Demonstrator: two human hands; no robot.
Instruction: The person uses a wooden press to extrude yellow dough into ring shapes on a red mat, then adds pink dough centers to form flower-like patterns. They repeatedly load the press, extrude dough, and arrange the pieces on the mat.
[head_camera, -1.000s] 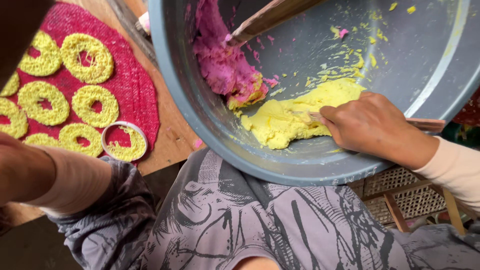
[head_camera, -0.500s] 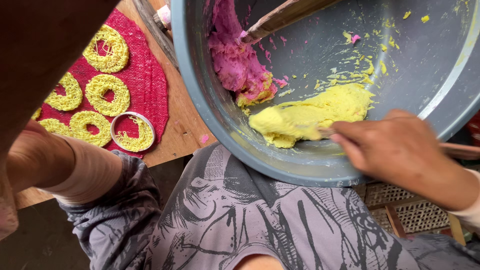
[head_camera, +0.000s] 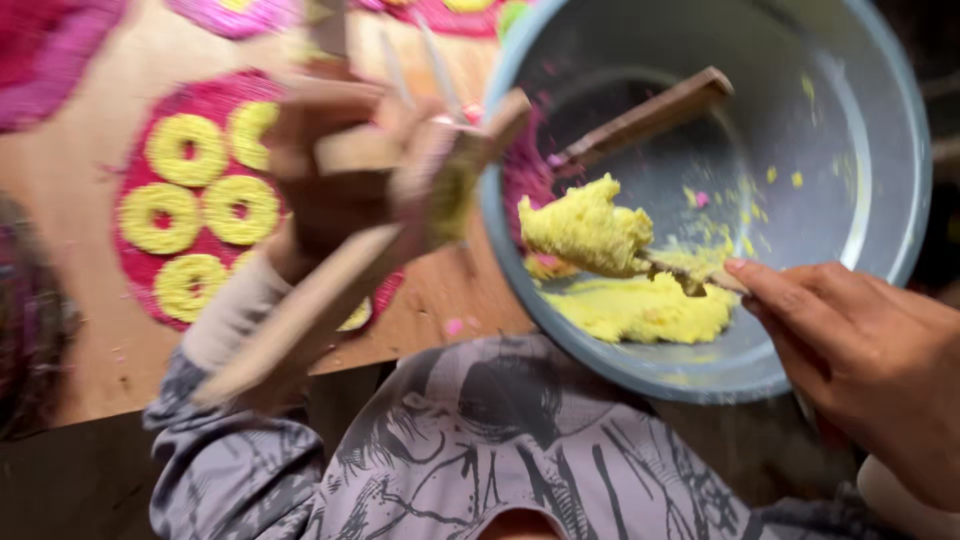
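A lump of yellow dough (head_camera: 585, 228) sits heaped on the end of a thin wooden spatula (head_camera: 690, 278), lifted just above the floor of a large grey-blue basin (head_camera: 880, 170). The right hand (head_camera: 860, 360) comes in from the lower right, fingers pinched closed around the spatula's handle, so the tool's long axis runs from that hand leftward and slightly up to the dough. The dough lies to the left of the right hand, and the right hand is plainly the nearer of the two.

Beneath the lifted lump, more yellow dough (head_camera: 650, 310) is spread on the basin floor, with a smear of pink dough (head_camera: 520, 180) on the left wall. A second wooden stick (head_camera: 645, 118) leans across the basin, untouched.

The left hand (head_camera: 330, 170) is raised over the basin's left rim, blurred by motion, closed around a wooden frame-like tool (head_camera: 330, 290) with a long handle slanting down to the lower left; its exact shape cannot be made out.

Left of the basin, on the wooden worktop (head_camera: 70, 330), lies a round pink mat of dough (head_camera: 140, 270) topped with yellow rings (head_camera: 185, 148). The person's grey patterned clothing (head_camera: 480, 440) fills the foreground.
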